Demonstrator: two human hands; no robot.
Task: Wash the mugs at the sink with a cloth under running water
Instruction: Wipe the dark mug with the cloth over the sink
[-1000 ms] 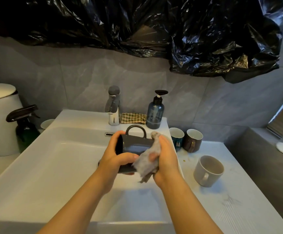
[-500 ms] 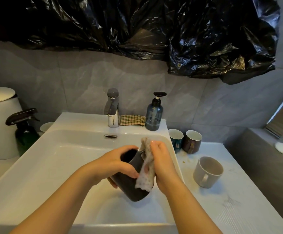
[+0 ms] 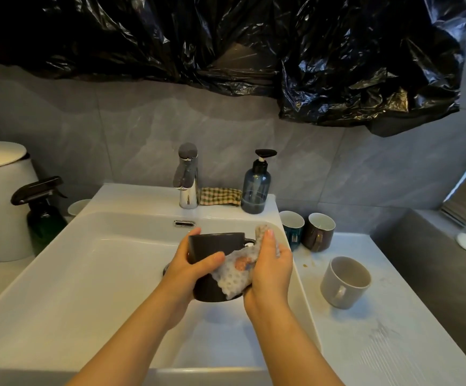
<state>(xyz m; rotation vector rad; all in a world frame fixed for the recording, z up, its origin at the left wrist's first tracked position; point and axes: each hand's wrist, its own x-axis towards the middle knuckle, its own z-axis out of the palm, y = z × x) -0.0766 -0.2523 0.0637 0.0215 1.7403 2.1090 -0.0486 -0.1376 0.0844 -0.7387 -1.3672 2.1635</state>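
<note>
Dark mug [image 3: 212,246] now upright over sink [image 3: 87,274] basin, rim level, handle pointing right; half second back it leaned over, mouth toward camera. Left hand [image 3: 190,270] grips mug body, thumb across front. Right hand [image 3: 272,270] clutches spotted cloth [image 3: 234,273], presses it against mug's handle side, same as before

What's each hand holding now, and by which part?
Left hand grips the dark mug around its body. Right hand holds the cloth, pressed against the mug's side below the handle.
</note>
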